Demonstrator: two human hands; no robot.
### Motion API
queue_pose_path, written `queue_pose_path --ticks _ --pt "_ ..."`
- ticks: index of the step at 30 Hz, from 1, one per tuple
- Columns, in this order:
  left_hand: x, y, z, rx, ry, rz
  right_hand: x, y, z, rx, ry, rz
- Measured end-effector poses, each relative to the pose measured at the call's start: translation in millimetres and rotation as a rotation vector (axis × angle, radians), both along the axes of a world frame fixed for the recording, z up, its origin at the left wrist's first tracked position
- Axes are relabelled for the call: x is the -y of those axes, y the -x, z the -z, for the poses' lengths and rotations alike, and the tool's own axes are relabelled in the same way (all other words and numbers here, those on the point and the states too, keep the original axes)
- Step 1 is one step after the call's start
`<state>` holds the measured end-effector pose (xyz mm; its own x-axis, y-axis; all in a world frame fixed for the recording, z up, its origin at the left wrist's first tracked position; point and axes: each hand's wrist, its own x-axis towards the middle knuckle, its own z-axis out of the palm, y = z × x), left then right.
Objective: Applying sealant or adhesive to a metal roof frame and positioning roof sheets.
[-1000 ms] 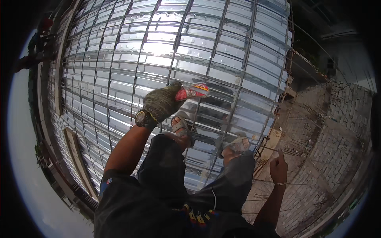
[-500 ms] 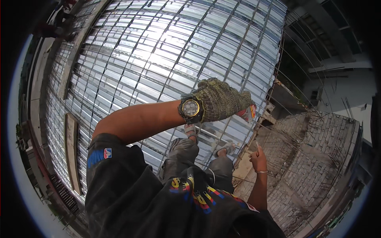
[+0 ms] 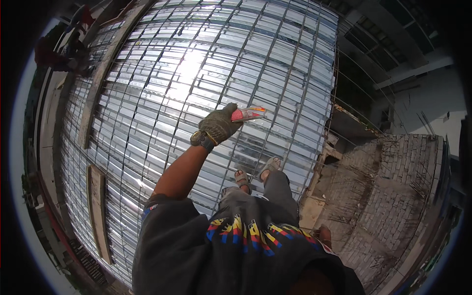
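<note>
My left hand (image 3: pixel 220 125), in a grey-green knit glove with a watch at the wrist, reaches out over the metal decking (image 3: pixel 196 98). Its fingers are closed on a small plastic packet (image 3: pixel 250 114), red and whitish with an orange-yellow end, which sticks out to the right. What is inside the packet I cannot make out. Only a small part of my right hand (image 3: pixel 324 234) shows past the right side of my dark shirt; its fingers are hidden. Beneath the packet, a grid of thin steel bars (image 3: pixel 268 64) lies across the shiny ribbed sheets.
My sandalled feet (image 3: pixel 255 174) stand on the barred decking. Its right edge drops to a lower level with a grey block wall (image 3: pixel 393 172) and protruding rods. Wooden boards (image 3: pixel 98 211) lie at the left. Another person (image 3: pixel 61 51) is at the far left.
My left arm has swung forward and left, carrying the packet away from the decking's right edge. My right hand has dropped back, mostly out of sight. My feet have shifted.
</note>
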<state>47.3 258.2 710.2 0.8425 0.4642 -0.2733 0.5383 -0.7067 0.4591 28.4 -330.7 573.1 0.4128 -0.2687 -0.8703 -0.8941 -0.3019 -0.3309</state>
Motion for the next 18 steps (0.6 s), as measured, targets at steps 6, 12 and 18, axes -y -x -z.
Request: queue_pose_path --ticks 6,12,18 --pt "-14 190 179 -0.281 0.691 -1.156 9 -20 20 -0.041 -0.006 0.155" --pt "-48 217 233 0.224 0.728 -0.815 -41 -174 18 -0.079 0.083 0.096" --pt "-84 188 207 0.167 0.828 -1.185 -195 -347 -21 0.272 0.044 -0.446"
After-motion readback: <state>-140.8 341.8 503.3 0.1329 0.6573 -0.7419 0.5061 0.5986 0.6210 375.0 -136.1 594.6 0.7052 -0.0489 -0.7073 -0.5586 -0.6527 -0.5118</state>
